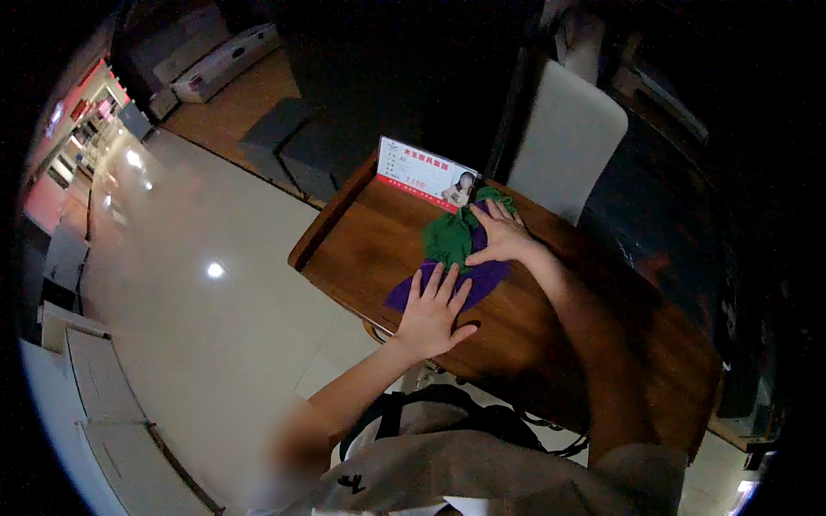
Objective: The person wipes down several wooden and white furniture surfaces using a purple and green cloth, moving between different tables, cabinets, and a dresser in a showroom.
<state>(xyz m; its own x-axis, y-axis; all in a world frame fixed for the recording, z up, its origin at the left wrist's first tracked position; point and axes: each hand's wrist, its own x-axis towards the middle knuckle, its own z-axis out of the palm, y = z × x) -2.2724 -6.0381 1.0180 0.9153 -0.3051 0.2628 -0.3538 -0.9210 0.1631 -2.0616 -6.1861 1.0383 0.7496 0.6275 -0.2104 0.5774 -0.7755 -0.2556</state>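
Observation:
A purple cloth (485, 288) and a crumpled green cloth (447, 238) lie together on a brown wooden tabletop (358, 248). My left hand (430, 316) rests flat with spread fingers, its fingertips on the purple cloth and at the lower edge of the green one. Just beyond it to the right, my right hand (500, 233) lies palm down over both cloths, fingers apart. The fingertips of my right hand are close to a printed sign card (419, 171) that stands at the far edge of the tabletop. What lies under my palms is hidden.
A raised wooden rim (335, 209) borders the tabletop's left end. A pale chair back (568, 135) stands beyond the far edge. Dark box-like blocks (290, 145) are behind the sign. Glossy floor (219, 309) stretches left, with pale panels (106, 380) at lower left. The right side is dark.

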